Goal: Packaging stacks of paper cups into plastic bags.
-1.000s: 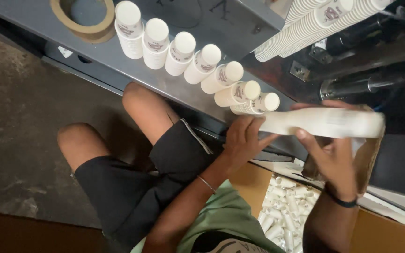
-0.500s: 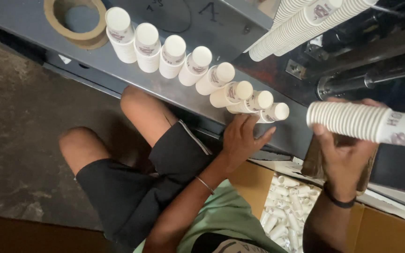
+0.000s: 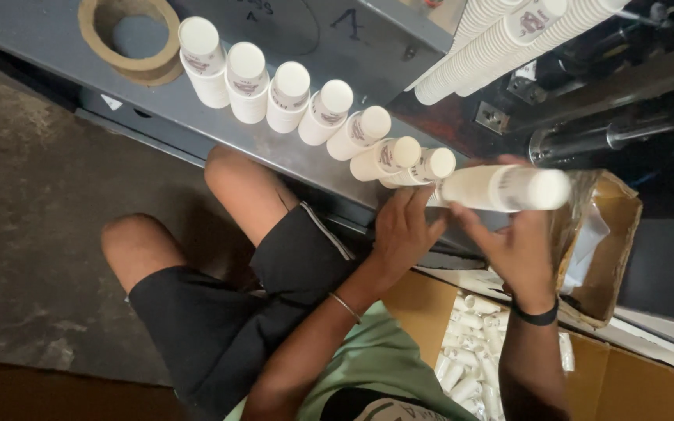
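Observation:
My right hand (image 3: pixel 518 251) grips a white stack of paper cups (image 3: pixel 502 188), held upright-tilted at the right end of a row. My left hand (image 3: pixel 401 231) rests with fingers spread against the base of that stack and the neighbouring stack (image 3: pixel 421 167). Several more white cup stacks (image 3: pixel 290 96) stand in a line along the grey metal bench (image 3: pixel 157 105). A thin bangle sits on my left wrist, a black band on my right.
A roll of brown tape (image 3: pixel 128 35) lies at the bench's far left. Long cup stacks (image 3: pixel 501 35) lie on the machine at top right. An open cardboard box (image 3: pixel 610 249) stands right; another box with small white pieces (image 3: pixel 470 366) is below. My bare knees are under the bench.
The cup stack in my right hand has swung from pointing out to the right to standing near the end of the row. My left hand has stayed by the row's end.

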